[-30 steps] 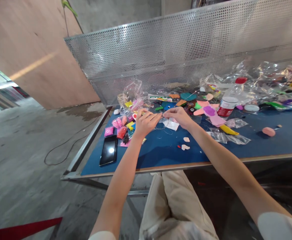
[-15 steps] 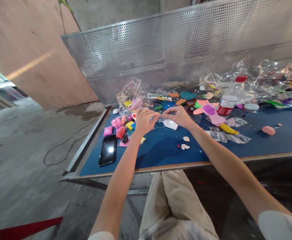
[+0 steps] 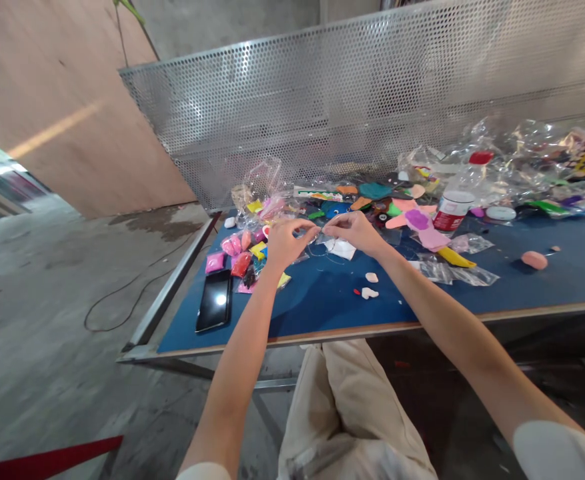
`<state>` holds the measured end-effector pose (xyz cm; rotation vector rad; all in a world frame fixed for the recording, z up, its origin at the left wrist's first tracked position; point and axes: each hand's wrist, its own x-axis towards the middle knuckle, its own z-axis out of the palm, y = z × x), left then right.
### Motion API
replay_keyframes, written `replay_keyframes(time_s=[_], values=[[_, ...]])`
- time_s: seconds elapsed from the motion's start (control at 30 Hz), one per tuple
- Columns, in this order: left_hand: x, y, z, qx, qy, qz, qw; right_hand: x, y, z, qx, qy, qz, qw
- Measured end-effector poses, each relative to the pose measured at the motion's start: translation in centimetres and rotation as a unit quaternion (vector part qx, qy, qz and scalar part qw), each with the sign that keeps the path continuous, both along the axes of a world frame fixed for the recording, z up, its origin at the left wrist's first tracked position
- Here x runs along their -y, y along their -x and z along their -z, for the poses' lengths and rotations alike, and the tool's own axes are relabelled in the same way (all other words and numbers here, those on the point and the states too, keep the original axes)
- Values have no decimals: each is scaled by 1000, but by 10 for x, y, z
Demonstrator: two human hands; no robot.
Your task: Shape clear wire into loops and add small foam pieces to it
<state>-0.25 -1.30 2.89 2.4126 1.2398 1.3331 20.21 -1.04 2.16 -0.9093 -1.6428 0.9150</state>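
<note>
My left hand (image 3: 288, 239) and my right hand (image 3: 353, 231) are raised over the middle of the table, fingertips pinched and almost meeting. Between them runs a thin strand (image 3: 317, 253), like thread or fine wire, which loops down below the fingers. Its exact grip points are too small to make out. Just under the right hand lies a crumpled white piece (image 3: 341, 249). Closer to me are white clay lumps (image 3: 370, 293) and a tiny red bit (image 3: 357, 291). Small bags of coloured clay (image 3: 241, 264) lie beside my left hand.
A black phone (image 3: 214, 300) lies at the table's left end. Right of my hands stand pink and purple clay shapes (image 3: 419, 223) and a bottle with a red cap (image 3: 455, 200). Clear plastic wrappers (image 3: 517, 167) heap at the back right, before a perforated metal panel (image 3: 297, 107).
My left hand's fingers have drawn into a rounder pinch and a small gap shows between the two hands' fingertips. The things on the table have stayed put; the view has shifted slightly.
</note>
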Motion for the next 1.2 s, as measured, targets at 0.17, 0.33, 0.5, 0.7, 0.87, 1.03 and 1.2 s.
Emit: replay_keyframes(time_s=[0.17, 0.33, 0.5, 0.7, 0.87, 1.03, 1.2], values=[[0, -6, 8, 114, -151, -150, 970, -15, 1, 11, -95, -3, 101, 990], [9, -18, 14, 154, 3, -9, 988, -22, 2, 17, -125, -34, 133, 983], [6, -34, 21, 311, 188, 73, 929, -14, 9, 19, -84, -87, 113, 986], [-4, -32, 25, 407, 279, 118, 862, -4, 19, 21, -4, -159, 57, 986], [-7, -27, 22, 422, 276, 131, 853, -1, 14, 18, 22, -168, -16, 985], [-9, -24, 21, 423, 278, 122, 854, 0, 4, 13, -17, -134, -33, 990], [-14, -21, 24, 435, 281, 107, 849, -1, 1, 11, -26, -113, -38, 993]])
